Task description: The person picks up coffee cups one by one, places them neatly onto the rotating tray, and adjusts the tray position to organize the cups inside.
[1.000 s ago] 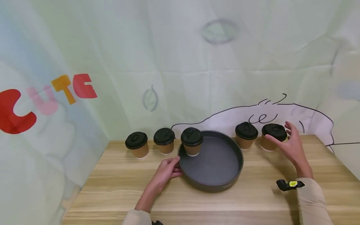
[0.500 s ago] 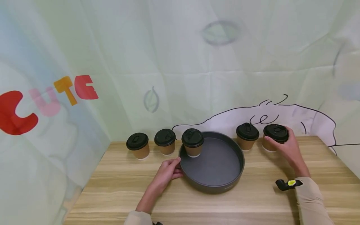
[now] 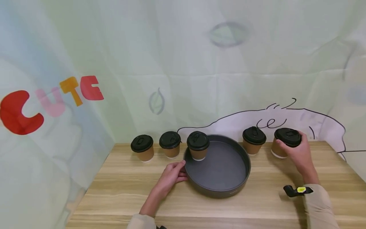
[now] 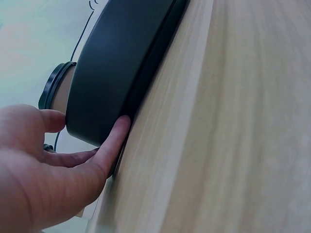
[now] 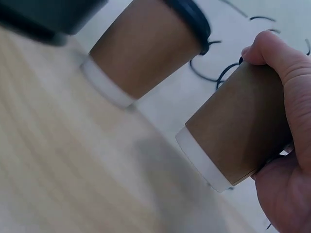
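Observation:
My left hand holds the left side of a round dark grey baking pan, thumb at the rim and fingers low on the wall. Inside the pan, at its back left, stands a lidded paper coffee cup. With thumb and fingers around it, my right hand grips the rightmost coffee cup, brown with a black lid and white base. That cup leans a little; in the right wrist view its base looks slightly off the table. Some right fingers are hidden behind the cup.
Another lidded coffee cup stands between the pan and my right hand. Left of the pan are two more, an outer cup and an inner cup. A printed cloth hangs behind the wooden table.
My right hand's fingers have closed around the rightmost cup, which now leans and has shifted slightly. The left hand keeps its place on the pan. The head view has moved slightly.

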`<state>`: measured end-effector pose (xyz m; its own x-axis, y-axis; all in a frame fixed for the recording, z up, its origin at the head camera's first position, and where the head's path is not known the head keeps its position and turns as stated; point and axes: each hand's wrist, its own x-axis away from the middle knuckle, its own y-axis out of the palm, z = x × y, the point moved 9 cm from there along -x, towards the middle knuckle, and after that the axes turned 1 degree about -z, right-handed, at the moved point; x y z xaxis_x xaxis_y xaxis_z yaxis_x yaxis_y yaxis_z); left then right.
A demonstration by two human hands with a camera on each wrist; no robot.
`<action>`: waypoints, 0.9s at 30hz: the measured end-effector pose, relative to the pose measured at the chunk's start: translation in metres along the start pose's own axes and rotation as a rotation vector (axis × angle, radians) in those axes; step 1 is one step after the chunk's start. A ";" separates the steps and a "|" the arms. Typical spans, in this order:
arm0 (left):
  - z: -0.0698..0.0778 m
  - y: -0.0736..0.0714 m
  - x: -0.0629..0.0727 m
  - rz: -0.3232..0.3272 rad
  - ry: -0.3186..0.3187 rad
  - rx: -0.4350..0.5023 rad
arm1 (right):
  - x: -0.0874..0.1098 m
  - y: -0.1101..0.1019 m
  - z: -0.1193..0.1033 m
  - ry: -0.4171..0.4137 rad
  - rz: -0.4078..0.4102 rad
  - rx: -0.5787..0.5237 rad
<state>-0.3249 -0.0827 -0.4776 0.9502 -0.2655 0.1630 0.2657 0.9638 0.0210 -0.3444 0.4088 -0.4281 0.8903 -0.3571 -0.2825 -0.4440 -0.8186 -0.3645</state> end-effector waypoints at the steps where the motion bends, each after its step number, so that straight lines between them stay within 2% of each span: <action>1: 0.000 0.000 0.000 -0.001 0.001 0.000 | 0.000 -0.003 -0.004 -0.006 0.008 -0.006; 8: -0.001 0.001 -0.001 -0.001 0.005 0.007 | 0.006 -0.012 -0.049 -0.105 0.031 -0.033; 15: 0.000 0.001 -0.001 0.000 0.016 0.004 | 0.022 0.005 -0.107 -0.283 0.023 -0.089; 20: 0.000 0.000 -0.001 0.003 0.021 0.002 | 0.040 0.040 -0.135 -0.363 -0.091 -0.147; 27: 0.001 0.001 0.000 -0.007 0.025 0.009 | 0.073 0.123 -0.153 -0.359 -0.339 -0.279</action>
<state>-0.3249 -0.0820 -0.4768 0.9521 -0.2728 0.1383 0.2711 0.9620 0.0315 -0.3179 0.2134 -0.3578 0.8667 0.0817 -0.4921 -0.0523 -0.9662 -0.2526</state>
